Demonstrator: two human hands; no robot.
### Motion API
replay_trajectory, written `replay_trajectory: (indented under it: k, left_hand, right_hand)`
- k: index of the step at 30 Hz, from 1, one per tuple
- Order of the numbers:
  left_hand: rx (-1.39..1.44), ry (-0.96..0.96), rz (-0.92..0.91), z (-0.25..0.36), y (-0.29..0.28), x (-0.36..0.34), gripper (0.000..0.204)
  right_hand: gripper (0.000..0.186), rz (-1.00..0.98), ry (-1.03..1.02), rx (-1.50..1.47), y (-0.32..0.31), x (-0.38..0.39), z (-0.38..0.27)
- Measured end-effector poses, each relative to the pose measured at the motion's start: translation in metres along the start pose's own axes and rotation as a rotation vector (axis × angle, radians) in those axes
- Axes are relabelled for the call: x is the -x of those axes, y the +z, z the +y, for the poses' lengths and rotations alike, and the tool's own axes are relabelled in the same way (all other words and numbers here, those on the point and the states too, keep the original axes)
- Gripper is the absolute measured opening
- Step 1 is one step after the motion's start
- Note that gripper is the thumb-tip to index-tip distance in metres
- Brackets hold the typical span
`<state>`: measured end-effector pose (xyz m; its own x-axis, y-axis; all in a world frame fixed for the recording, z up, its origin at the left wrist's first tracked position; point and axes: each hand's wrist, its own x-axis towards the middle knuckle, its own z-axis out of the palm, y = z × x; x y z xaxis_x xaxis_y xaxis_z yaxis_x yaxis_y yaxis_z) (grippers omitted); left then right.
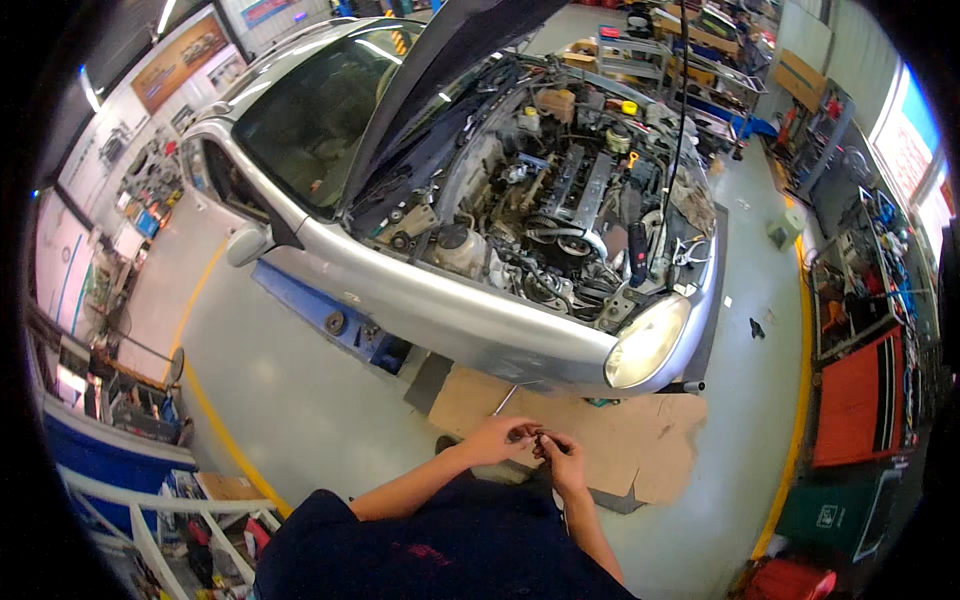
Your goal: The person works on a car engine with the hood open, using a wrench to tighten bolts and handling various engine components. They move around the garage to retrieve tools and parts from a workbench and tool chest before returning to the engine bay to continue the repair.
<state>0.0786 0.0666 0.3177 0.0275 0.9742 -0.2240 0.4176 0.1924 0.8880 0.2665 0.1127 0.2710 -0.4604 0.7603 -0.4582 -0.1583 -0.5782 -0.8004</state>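
Observation:
My left hand (494, 440) and my right hand (563, 457) meet in front of my body, above the cardboard sheet (650, 440) on the floor. Their darkened fingertips are bent together around something small and dark that I cannot make out. Just beyond the left hand a thin shiny metal rod (506, 398) slants up; whether it touches the hand I cannot tell. Ahead stands a silver car (450, 310) with its hood (440, 70) raised. Its engine (580, 190) lies exposed, and a dark, long tool or lamp (637, 252) rests at the bay's front.
A blue lift ramp (300, 300) runs along the car's side, carrying a round metal part (336, 322). At lower left stands a white-framed rack (150, 540). Shelves with tools (870, 260) and a red panel (858, 400) line the right side. A green container (786, 228) stands on the floor.

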Motion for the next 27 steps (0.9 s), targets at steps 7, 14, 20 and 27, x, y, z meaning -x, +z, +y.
replay_trajectory:
  k: [7, 14, 20, 27]
  left_hand:
    - [-0.213, 0.242, 0.0, 0.025, 0.026, -0.02, 0.028]
    - [-0.174, 0.162, 0.056, 0.017, 0.006, -0.035, 0.028]
    - [-0.045, 0.083, 0.139, -0.005, -0.054, -0.05, 0.024]
    - [0.057, 0.128, 0.254, -0.045, -0.143, -0.085, 0.024]
  right_hand:
    - [0.019, 0.008, 0.025, 0.115, -0.036, 0.005, -0.018]
    - [0.019, 0.03, 0.03, 0.081, -0.032, -0.012, -0.024]
    - [0.024, 0.025, 0.008, 0.165, -0.01, -0.047, -0.031]
    - [0.025, 0.14, -0.01, 0.122, 0.072, -0.11, -0.051]
